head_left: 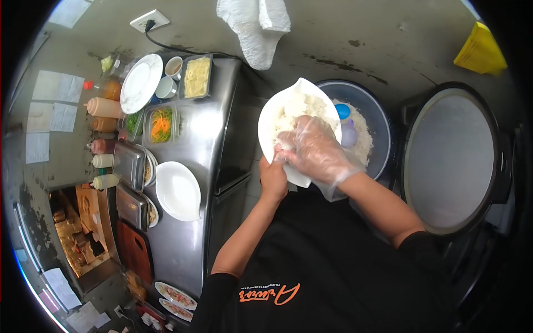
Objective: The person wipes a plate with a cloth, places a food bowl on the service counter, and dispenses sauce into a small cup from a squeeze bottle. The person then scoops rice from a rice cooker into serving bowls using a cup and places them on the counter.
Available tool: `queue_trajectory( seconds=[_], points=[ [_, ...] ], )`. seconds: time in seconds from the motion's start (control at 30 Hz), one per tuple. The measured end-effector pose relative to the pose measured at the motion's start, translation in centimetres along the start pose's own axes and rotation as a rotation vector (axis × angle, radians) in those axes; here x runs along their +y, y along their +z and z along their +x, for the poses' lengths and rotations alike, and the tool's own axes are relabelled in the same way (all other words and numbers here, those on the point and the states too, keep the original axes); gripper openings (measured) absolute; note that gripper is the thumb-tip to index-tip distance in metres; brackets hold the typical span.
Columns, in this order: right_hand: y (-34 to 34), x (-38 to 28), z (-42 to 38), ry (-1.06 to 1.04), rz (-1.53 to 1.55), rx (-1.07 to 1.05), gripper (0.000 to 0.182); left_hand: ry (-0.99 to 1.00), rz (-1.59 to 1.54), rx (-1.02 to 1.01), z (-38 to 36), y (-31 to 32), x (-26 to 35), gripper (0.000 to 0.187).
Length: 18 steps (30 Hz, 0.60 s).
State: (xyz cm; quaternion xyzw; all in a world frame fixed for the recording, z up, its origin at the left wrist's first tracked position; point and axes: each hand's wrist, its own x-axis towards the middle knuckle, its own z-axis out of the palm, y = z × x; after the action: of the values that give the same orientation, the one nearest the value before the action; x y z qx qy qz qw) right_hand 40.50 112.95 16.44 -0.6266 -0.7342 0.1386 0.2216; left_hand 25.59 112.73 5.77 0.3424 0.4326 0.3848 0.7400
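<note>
A white bowl (267, 123) with white rice (294, 106) in it is tilted in front of me. My left hand (272, 176), bare, grips the bowl's near rim. Over the rice in the bowl lies my right hand (317, 145), in a clear plastic glove, with its fingers spread and the fingertips on the rice. Behind the bowl stands a large round pot (383, 125) of rice, partly hidden by the bowl and my right hand. A blue round object (342, 111) and a pale purple one (348, 135) rest on the rice in the pot.
The steel counter (186, 244) on the left holds an empty white bowl (177, 191), a plate (141, 83), a container of shredded vegetables (161, 125), lidded trays (130, 165) and sauce bottles (102, 107). A large round lid (449, 158) stands on the right. A white towel (255, 33) hangs above.
</note>
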Motion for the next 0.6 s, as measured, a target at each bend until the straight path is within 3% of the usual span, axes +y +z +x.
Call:
queue_trajectory(
  seconds=[0.13, 0.23, 0.27, 0.37, 0.4, 0.5, 0.6],
  points=[
    [1.6, 3.6, -0.1, 0.173, 0.158, 0.156, 0.023, -0.021, -0.115, 0.100, -1.1, 1.8, 0.6, 0.047],
    [0.3, 5.7, 0.0, 0.321, 0.270, 0.146, 0.022, -0.021, -0.132, 0.104, -1.1, 2.0, 1.0, 0.048],
    [-1.3, 5.1, -0.1, 0.501, 0.628, -0.041, 0.015, -0.005, -0.146, 0.104, -0.8, 2.2, 1.2, 0.048],
    [-1.6, 1.6, -1.3, 0.052, -0.092, 0.016, 0.028, -0.007, -0.165, 0.103, -0.9, 2.1, 1.3, 0.050],
    [-1.9, -0.5, -0.9, 0.076, -0.166, -0.106, 0.034, -0.012, -0.174, 0.103, -0.8, 2.2, 1.3, 0.050],
    [1.4, -0.7, -0.4, 0.095, -0.192, -0.400, 0.039, -0.063, -0.190, 0.088, -0.4, 1.6, 0.6, 0.051],
    [0.8, -0.3, -0.8, 0.124, 0.075, -0.164, 0.037, -0.083, -0.249, 0.074, -0.4, 1.1, 0.5, 0.051]
  ],
)
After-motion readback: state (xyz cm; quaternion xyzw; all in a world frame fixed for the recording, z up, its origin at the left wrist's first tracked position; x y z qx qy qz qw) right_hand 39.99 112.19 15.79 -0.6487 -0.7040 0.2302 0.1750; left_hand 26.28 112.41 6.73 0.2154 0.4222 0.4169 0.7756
